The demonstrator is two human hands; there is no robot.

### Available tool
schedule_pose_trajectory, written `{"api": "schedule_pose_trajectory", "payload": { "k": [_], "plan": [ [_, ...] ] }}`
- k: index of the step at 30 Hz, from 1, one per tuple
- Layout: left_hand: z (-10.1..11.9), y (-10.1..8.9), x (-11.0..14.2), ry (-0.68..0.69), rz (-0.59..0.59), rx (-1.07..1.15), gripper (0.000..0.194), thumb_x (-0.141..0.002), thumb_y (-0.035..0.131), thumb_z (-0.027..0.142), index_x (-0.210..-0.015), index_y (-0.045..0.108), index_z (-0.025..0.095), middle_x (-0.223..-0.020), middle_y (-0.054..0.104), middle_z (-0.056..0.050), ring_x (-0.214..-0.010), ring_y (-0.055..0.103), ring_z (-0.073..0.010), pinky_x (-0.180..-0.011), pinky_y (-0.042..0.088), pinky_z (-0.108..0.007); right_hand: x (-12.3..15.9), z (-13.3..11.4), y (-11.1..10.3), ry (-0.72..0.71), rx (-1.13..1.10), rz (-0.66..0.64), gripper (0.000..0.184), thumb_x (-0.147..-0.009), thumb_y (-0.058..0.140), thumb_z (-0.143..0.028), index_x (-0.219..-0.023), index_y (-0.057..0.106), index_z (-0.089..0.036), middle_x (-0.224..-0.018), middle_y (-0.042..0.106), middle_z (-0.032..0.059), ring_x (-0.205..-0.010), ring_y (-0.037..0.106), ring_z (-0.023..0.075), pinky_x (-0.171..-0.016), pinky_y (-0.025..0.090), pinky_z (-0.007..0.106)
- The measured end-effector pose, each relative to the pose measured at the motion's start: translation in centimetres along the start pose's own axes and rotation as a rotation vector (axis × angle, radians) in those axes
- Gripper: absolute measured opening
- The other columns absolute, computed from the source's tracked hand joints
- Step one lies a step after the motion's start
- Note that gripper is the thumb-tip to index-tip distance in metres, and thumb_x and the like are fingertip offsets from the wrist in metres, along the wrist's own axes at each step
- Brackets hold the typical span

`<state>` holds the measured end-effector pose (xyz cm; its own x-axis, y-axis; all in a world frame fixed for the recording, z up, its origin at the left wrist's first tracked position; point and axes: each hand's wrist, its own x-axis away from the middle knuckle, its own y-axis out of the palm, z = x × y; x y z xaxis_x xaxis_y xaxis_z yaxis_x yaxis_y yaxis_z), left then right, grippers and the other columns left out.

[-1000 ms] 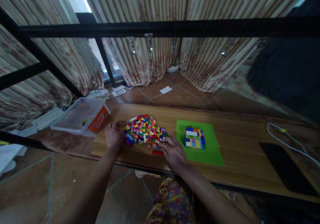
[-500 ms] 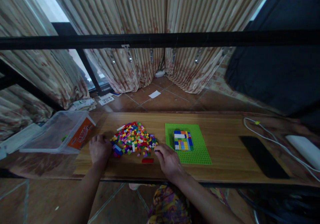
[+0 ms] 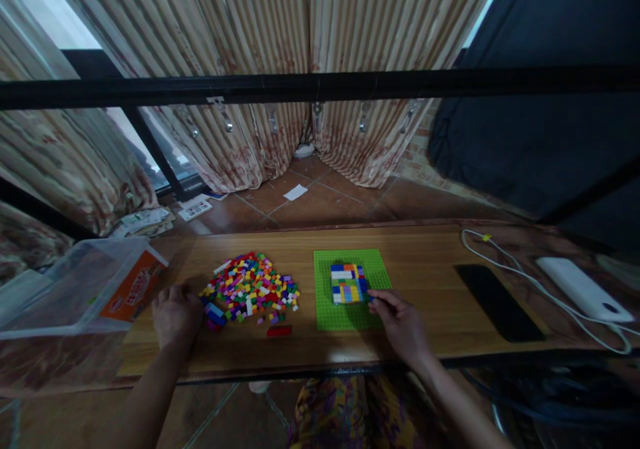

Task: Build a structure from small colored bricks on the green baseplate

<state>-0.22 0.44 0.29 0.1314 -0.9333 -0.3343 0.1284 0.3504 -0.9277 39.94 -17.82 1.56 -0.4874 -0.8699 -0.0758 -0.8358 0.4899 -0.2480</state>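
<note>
My right hand (image 3: 400, 319) is at the right side of a small block of mixed-colour toy bricks (image 3: 347, 285), which sits on a green studded baseplate (image 3: 327, 319). Thumb and forefinger pinch a small dark blue brick (image 3: 371, 297), partly hidden by the fingertips. My left hand (image 3: 176, 315) rests on the table at the left edge of a heap of loose bricks (image 3: 255, 282), its fingers loosely bent and nothing visible in them. Larger blue bricks (image 3: 216, 313) lie right beside it. A long red brick (image 3: 279, 331) is in front of the heap.
A clear plastic box (image 3: 65, 289) with an orange label stands left of the wooden table (image 3: 295, 355). On the right are a black phone-like slab (image 3: 500, 302), a white device (image 3: 583, 289) and white cable (image 3: 515, 262). A black rail (image 3: 320, 85) crosses beyond the table.
My right hand has moved right with the small blue brick, from the heap's edge to the right side of the brick block. My left hand stays by the heap. The view has shifted slightly.
</note>
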Motion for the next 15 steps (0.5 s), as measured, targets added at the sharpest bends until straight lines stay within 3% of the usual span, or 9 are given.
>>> {"api": "schedule_pose_trajectory", "payload": {
  "k": [5,15],
  "plan": [
    [0.1,-0.1,-0.1,0.012,0.001,0.013,0.030,-0.082,0.041,0.021,-0.098,0.064,0.009,-0.099,0.063,-0.021,-0.102,0.056,-0.0342,-0.091,0.043,-0.049,-0.7,0.2,-1.1,0.014,0.036,0.032,0.031,-0.083,0.058,-0.043,-0.096,0.072,-0.019,-0.094,0.067,0.0092,-0.073,0.066,0.0190,-0.067,0.056,0.034],
    [-0.1,0.1,0.0,0.000,-0.016,-0.036,0.034,-0.084,0.038,0.023,-0.102,0.063,0.009,-0.102,0.062,-0.021,-0.105,0.055,-0.0338,-0.091,0.043,-0.047,-1.5,0.2,-0.1,0.083,-0.047,0.005,0.040,-0.076,0.066,-0.051,-0.098,0.067,-0.017,-0.089,0.072,0.0092,-0.076,0.067,0.0211,-0.069,0.055,0.035]
  ]
}}
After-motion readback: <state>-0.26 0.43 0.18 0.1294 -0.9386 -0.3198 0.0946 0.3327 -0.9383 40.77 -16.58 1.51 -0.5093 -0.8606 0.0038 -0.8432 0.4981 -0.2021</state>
